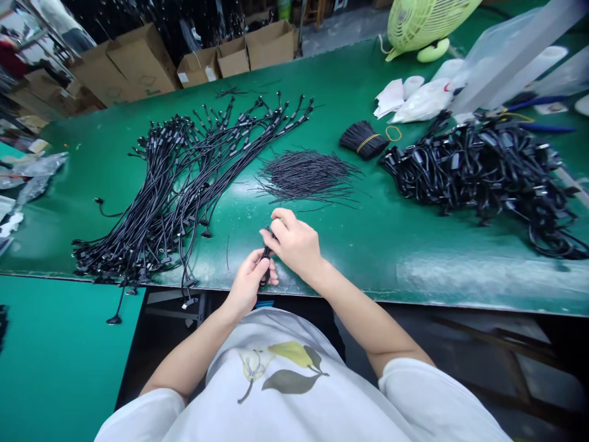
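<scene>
Close to the table's front edge, my left hand (pixel 254 275) is wrapped round a folded black cable (pixel 265 270). My right hand (pixel 296 240) is closed in a pinch at the upper end of that cable. What lies between its fingertips is too small and hidden to make out. Just beyond my hands is a loose pile of thin black twist ties (pixel 308 175). To the left spreads a large heap of straight black cables (pixel 170 190) with connectors at both ends. Folded black cables (pixel 483 166) are heaped on the right.
A banded bundle of twist ties (pixel 363 139) lies beside a yellow rubber band (pixel 394 133) on the green table (pixel 368 258). A green fan (pixel 426 24), white rolls (pixel 547 61) and a grey post (pixel 510 58) stand at back right. Cardboard boxes (pixel 142 64) line the far side.
</scene>
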Demonstrator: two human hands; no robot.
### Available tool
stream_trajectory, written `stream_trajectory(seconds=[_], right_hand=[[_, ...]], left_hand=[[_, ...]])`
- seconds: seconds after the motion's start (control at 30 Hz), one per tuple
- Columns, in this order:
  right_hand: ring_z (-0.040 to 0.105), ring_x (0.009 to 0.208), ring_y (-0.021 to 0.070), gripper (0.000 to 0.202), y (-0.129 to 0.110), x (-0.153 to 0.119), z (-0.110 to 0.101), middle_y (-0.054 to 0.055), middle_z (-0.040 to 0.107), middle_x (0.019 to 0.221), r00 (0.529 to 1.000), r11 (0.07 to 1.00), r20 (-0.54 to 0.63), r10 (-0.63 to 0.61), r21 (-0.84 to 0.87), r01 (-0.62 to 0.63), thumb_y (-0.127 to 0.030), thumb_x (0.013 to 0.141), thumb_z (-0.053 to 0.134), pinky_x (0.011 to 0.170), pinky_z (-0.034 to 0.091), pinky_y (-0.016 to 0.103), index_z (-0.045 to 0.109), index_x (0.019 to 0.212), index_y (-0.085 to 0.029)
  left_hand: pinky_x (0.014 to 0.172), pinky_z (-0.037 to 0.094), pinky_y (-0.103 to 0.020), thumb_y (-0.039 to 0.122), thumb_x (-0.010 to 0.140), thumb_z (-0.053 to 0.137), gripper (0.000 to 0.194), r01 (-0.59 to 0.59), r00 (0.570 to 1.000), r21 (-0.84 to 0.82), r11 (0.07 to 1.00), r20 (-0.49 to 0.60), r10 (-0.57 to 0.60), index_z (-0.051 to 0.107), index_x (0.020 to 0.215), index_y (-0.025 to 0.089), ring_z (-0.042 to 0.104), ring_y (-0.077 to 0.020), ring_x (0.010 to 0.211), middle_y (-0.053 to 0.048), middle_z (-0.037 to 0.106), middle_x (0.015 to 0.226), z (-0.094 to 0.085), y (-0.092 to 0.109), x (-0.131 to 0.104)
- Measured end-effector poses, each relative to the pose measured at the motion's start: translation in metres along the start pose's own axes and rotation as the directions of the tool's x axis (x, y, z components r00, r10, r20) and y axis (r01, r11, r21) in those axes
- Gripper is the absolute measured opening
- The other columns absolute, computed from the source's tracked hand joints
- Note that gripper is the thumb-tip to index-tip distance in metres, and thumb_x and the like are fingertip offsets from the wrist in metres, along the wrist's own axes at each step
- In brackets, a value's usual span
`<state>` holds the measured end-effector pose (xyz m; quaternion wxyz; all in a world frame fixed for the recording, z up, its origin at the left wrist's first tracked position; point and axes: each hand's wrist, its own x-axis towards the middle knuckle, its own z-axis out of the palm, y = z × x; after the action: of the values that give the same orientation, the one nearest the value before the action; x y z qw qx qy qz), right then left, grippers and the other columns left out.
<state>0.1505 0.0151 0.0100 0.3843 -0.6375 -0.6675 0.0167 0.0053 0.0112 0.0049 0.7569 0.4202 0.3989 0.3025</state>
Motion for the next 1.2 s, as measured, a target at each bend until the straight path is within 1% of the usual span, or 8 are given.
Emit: stream_trajectory(seconds=[0.17,0.37,0.5,0.67,0.8,1.0,1.13,1.2], right_hand=[[0.055,0.1,0.0226,0.03,0.0,-0.002,-0.002,0.012,0.059,0.111,0.994,0.972,-0.01,-0.107,0.208,0.107,-0.048,0.089,0.054,0.088,0.043,0.036,0.053,0.077,-0.02],[0.048,0.067,0.0139,0.035,0.005,0.008,-0.002,0.002,0.051,0.075,0.981,0.943,0.016,0.194,0.273,-0.191,-0.04,0.096,0.044,0.066,0.037,0.027,0.04,0.066,-0.021],[0.047,0.063,0.0128,0.018,0.01,0.01,0.001,-0.001,0.05,0.071,0.954,0.869,0.1,0.281,0.396,-0.297,-0.034,0.094,0.043,0.066,0.036,0.026,0.047,0.082,-0.021],[0.052,0.065,0.0106,0.031,0.014,-0.006,0.008,-0.001,0.053,0.088,0.899,0.559,0.274,0.341,0.71,-0.428,-0.044,0.091,0.048,0.066,0.043,0.025,0.045,0.113,-0.023],[0.058,0.09,0.0146,0.05,0.007,-0.037,0.018,0.005,0.057,0.109,0.848,0.306,0.359,0.39,0.818,-0.487,-0.052,0.083,0.058,0.083,0.047,0.029,0.041,0.12,-0.023],[0.059,0.071,0.0147,0.04,0.056,-0.059,-0.009,0.0,0.062,0.082,0.733,0.337,0.378,0.566,0.705,-0.624,-0.05,0.081,0.059,0.077,0.049,0.035,0.045,0.106,-0.022],[0.063,0.085,0.0226,0.049,0.142,-0.041,-0.1,0.012,0.066,0.099,0.735,0.718,0.014,0.678,0.198,-0.667,-0.044,0.08,0.065,0.08,0.044,0.043,0.052,0.122,-0.022],[0.062,0.101,0.0306,0.054,0.186,-0.027,-0.153,0.023,0.063,0.111,0.738,0.75,-0.265,0.621,-0.074,-0.657,-0.051,0.082,0.062,0.076,0.039,0.048,0.056,0.126,-0.02]], left_hand=[[0.059,0.052,-0.02,0.044,0.072,0.077,0.038,0.115,0.991,-0.062,0.991,-0.06,-0.119,0.056,0.09,0.017,0.054,-0.0074,0.058,0.004,0.055,0.068,-0.001,0.0,0.0],[0.058,0.045,-0.021,0.041,0.084,0.066,0.034,-0.053,0.995,0.166,0.985,0.089,0.039,0.055,0.107,0.018,0.052,-0.0073,0.059,0.002,0.055,0.077,0.003,-0.002,-0.004],[0.047,0.033,-0.017,0.051,0.083,0.063,0.041,0.034,0.991,0.08,0.996,0.123,-0.043,0.054,0.105,0.018,0.038,-0.0052,0.052,0.005,0.044,0.07,0.008,-0.004,-0.004],[0.04,0.016,-0.015,0.057,0.083,0.059,0.041,0.092,0.995,-0.007,0.996,0.029,-0.092,0.05,0.083,0.018,0.018,-0.0031,0.044,0.009,0.029,0.061,0.008,-0.007,0.004],[0.044,0.028,-0.019,0.053,0.086,0.057,0.034,-0.059,0.998,0.223,0.973,0.038,0.052,0.055,0.09,0.019,0.032,-0.007,0.047,0.006,0.04,0.062,0.007,-0.014,0.011],[0.096,0.042,-0.039,0.033,0.089,0.056,0.022,-0.387,0.922,0.765,0.515,0.328,0.206,0.066,0.106,0.023,0.058,-0.0252,0.103,-0.009,0.066,0.109,-0.029,0.002,0.018],[0.1,0.039,-0.047,0.031,0.091,0.05,0.034,-0.167,0.881,0.979,0.119,0.094,0.463,0.058,0.122,0.019,0.053,-0.0305,0.111,-0.015,0.061,0.118,-0.089,0.022,0.023],[0.099,0.04,-0.046,0.031,0.092,0.05,0.035,-0.108,0.895,0.994,0.035,0.082,0.439,0.058,0.122,0.017,0.053,-0.031,0.112,-0.016,0.06,0.119,-0.112,0.024,0.023]])
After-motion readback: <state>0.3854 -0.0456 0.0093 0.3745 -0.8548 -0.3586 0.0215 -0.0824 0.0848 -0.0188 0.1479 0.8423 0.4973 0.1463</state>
